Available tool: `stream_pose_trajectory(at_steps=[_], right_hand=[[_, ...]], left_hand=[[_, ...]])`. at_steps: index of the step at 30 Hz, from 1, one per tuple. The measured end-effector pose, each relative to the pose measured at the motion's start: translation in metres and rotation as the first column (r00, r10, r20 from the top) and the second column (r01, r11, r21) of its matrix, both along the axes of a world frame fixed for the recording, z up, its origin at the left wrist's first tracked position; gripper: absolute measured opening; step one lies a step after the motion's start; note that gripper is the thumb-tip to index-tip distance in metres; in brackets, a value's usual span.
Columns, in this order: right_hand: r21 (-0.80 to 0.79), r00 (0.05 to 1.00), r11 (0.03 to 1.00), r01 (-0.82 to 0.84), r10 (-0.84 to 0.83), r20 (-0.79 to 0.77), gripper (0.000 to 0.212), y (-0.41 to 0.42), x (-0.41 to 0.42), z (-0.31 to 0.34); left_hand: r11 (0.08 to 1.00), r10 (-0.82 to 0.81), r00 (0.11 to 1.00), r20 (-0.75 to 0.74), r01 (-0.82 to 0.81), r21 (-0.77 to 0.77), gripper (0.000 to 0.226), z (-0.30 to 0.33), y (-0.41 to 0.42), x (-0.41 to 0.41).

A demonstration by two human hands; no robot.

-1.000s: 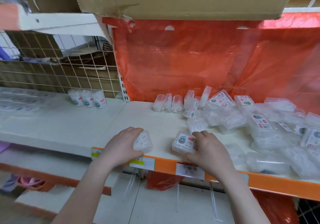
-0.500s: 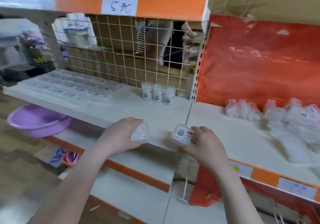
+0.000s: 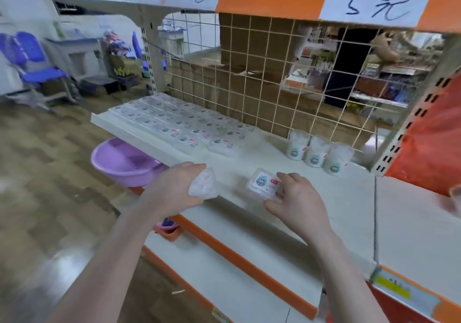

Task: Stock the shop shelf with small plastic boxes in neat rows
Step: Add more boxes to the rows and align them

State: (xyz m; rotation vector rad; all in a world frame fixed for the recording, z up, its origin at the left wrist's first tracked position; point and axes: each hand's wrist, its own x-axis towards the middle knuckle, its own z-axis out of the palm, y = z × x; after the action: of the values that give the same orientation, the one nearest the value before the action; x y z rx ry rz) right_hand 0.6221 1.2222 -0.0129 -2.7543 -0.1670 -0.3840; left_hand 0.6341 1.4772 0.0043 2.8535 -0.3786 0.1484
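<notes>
My left hand [image 3: 174, 188] grips a small clear plastic box [image 3: 204, 185], held on edge over the front of the white shelf [image 3: 249, 155]. My right hand [image 3: 296, 203] holds a second clear box [image 3: 262, 184] with a picture label facing up, just above the shelf surface. Neat rows of the same flat boxes [image 3: 179, 125] cover the left part of the shelf. Three round white tubs [image 3: 314, 154] stand at the back by the wire grid.
A wire grid [image 3: 262, 78] backs the shelf. A purple basin [image 3: 122, 160] sits on the lower shelf at left. An orange sheet [image 3: 429, 143] hangs at right past the upright post. The upper shelf edge carries price labels [image 3: 374, 8]. Wooden floor and a blue chair lie left.
The view has swung left from the heap of loose boxes on the right shelf to the left shelf. Both hands carried their boxes along and now hover over the left shelf's front.
</notes>
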Motion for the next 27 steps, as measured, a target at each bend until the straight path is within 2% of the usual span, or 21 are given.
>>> stream_pose_trajectory(at_steps=[9, 12, 20, 27], right_hand=[[-0.003, 0.995, 0.996, -0.092, 0.092, -0.044, 0.036, 0.077, 0.097, -0.008], [-0.026, 0.993, 0.994, -0.109, 0.108, -0.050, 0.045, 0.095, 0.120, -0.010], [-0.158, 0.996, 0.985, -0.063, 0.053, -0.065, 0.054, 0.131, 0.149, -0.024], [-0.162, 0.998, 0.986, 0.024, -0.034, -0.058, 0.052, 0.146, 0.150, -0.034]], left_hand=[[0.990, 0.137, 0.991, -0.006, -0.137, 0.025, 0.081, 0.007, 0.067, 0.061], [0.988, 0.153, 0.988, -0.013, -0.153, 0.027, 0.080, 0.008, 0.085, 0.078], [0.997, 0.074, 0.997, -0.018, -0.074, -0.015, 0.077, 0.000, 0.121, 0.125], [0.998, -0.048, 0.999, -0.007, 0.048, -0.040, 0.076, -0.001, 0.153, 0.163]])
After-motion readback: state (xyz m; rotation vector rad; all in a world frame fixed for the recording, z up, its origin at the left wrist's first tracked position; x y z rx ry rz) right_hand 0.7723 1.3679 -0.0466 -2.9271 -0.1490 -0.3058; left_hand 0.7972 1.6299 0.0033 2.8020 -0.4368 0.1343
